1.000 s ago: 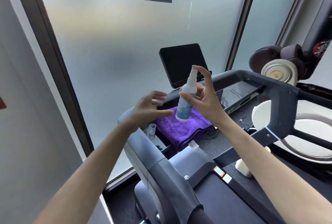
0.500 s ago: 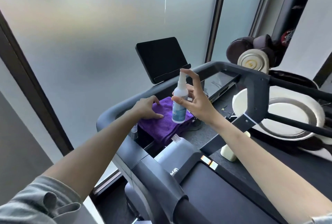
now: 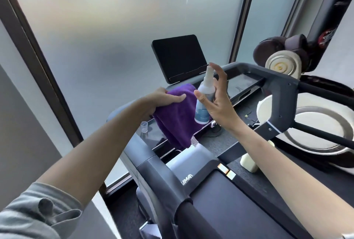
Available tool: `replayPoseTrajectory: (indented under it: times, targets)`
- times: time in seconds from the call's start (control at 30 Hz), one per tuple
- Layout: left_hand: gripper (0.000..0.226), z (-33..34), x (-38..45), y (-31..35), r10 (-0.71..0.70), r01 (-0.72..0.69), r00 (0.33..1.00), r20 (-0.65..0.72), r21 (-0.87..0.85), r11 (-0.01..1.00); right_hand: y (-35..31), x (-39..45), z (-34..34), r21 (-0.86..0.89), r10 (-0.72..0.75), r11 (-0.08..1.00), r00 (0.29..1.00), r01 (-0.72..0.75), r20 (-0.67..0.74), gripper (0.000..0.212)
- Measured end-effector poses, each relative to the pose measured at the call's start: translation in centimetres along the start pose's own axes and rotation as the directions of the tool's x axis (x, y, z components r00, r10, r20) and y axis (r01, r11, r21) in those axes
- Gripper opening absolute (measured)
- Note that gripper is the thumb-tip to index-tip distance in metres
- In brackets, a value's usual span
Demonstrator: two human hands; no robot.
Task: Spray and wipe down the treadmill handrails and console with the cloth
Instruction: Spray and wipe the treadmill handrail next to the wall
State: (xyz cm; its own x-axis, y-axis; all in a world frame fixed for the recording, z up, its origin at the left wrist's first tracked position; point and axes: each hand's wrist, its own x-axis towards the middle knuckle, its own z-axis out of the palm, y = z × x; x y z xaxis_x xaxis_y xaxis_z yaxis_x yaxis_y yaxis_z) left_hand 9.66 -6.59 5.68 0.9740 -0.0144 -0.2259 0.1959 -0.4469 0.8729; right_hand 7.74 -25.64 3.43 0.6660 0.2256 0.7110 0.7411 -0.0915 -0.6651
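Head view
Left hand: the left hand [image 3: 162, 100] grips the purple cloth [image 3: 178, 118] at its upper left edge, thumb laid across the top of the fabric, the other fingers hidden beneath it.
Cloth: it is bunched and raised at the gripped end; the free end hangs down over the near edge of the console [image 3: 237, 139], a small white tag showing at its lowest corner.
Right hand: the right hand [image 3: 216, 102] is clamped on the spray bottle [image 3: 205, 98], thumb against the near side of the body, forefinger arched over the nozzle top.
Spray bottle: white, with a blue label on its lower half; held upright, slightly tilted, just beside the cloth on its right. Whether the two touch cannot be told.
Console: dark grey speckled deck lying between the handrails, partly covered by the cloth.
Screen: a black screen [image 3: 179, 57] stands tilted at the far end of the console, unlit.
Handrails: the left handrail [image 3: 162, 179] runs from the bottom centre up toward the cloth; the right handrail [image 3: 277, 93] bends behind the right hand.
Cap: a small clear cap [image 3: 144, 126] stands at the left end of the console, near the hanging cloth.
Surroundings: frosted glass wall [image 3: 95, 37] behind the treadmill; a dark punching bag [image 3: 331, 18] at upper right.
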Motion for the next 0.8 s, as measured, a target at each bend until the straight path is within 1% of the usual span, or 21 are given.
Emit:
replayPoseTrajectory:
  times: [0.03, 0.1, 0.17, 0.23, 0.33, 0.37, 0.43, 0.47, 0.53, 0.6, 0.67, 0.73, 0.8]
  targets:
    - [0.044, -0.1, -0.6, 0.3, 0.012, -0.012, 1.0, -0.001, -0.058, 0.998, 0.0, 0.0, -0.4, -0.005, -0.024, 1.0, 0.999, 0.024, -0.022, 0.06]
    - [0.042, -0.1, -1.7, 0.8, 0.059, -0.057, 0.998, 0.002, -0.231, 0.971, -0.3, -0.1, -1.0, -0.02, -0.057, 0.998, 0.998, 0.056, -0.032, 0.059]
    - [0.042, 0.0, -2.8, 1.1, 0.132, -0.124, 0.991, -0.013, -0.434, 0.893, -0.7, -0.3, -1.4, -0.015, -0.054, 0.998, 0.998, 0.054, -0.031, 0.058]
    - [0.043, 0.3, -4.1, 1.3, 0.165, -0.178, 0.983, -0.075, -0.57, 0.802, -1.1, -0.4, -1.6, -0.05, -0.063, 0.997, 0.997, 0.061, -0.05, 0.058]
    - [0.043, 0.9, -6.5, 1.6, 0.106, -0.179, 0.983, -0.151, -0.635, 0.751, -2.5, -0.8, -1.7, -0.046, -0.042, 0.998, 0.999, 0.041, -0.023, 0.064]
    - [0.042, 1.1, -7.4, 1.5, 0.074, -0.15, 0.987, -0.143, -0.651, 0.744, -3.2, -1.1, -1.6, -0.057, -0.053, 0.997, 0.999, 0.053, 0.001, 0.066]
    - [0.038, 1.7, -9.4, 1.2, 0.015, -0.061, 0.997, -0.072, -0.696, 0.715, -4.5, -1.8, -1.1, -0.114, -0.085, 0.989, 0.995, 0.09, 0.055, 0.07]
    - [0.037, 2.1, -10.5, 1.0, 0.008, -0.03, 0.999, -0.034, -0.724, 0.69, -5.2, -2.2, -0.9, -0.122, -0.096, 0.987, 0.992, 0.105, 0.077, 0.07]
    - [0.041, 2.9, -12.5, 0.4, 0.014, -0.007, 1.0, 0.003, -0.759, 0.651, -6.9, -3.3, -0.8, -0.117, -0.118, 0.985, 0.987, 0.131, 0.107, 0.07]
    - [0.045, 3.6, -14.9, -0.3, -0.002, -0.002, 1.0, -0.004, -0.762, 0.647, -8.7, -4.7, -0.9, -0.116, -0.126, 0.983, 0.983, 0.142, 0.135, 0.07]
    - [0.046, 4.2, -17.4, -0.9, -0.039, -0.036, 0.996, -0.083, -0.748, 0.663, -10.7, -6.4, -1.2, -0.128, -0.111, 0.983, 0.983, 0.131, 0.149, 0.072]
    - [0.045, 5.1, -19.9, -1.7, -0.055, -0.117, 0.977, -0.206, -0.736, 0.667, -12.5, -8.4, -1.8, -0.148, -0.078, 0.984, 0.987, 0.098, 0.137, 0.074]
    - [0.036, 6.2, -22.5, -2.3, -0.071, -0.168, 0.958, -0.279, -0.742, 0.649, -14.1, -10.7, -2.6, -0.199, -0.007, 0.979, 0.994, 0.029, 0.113, 0.074]
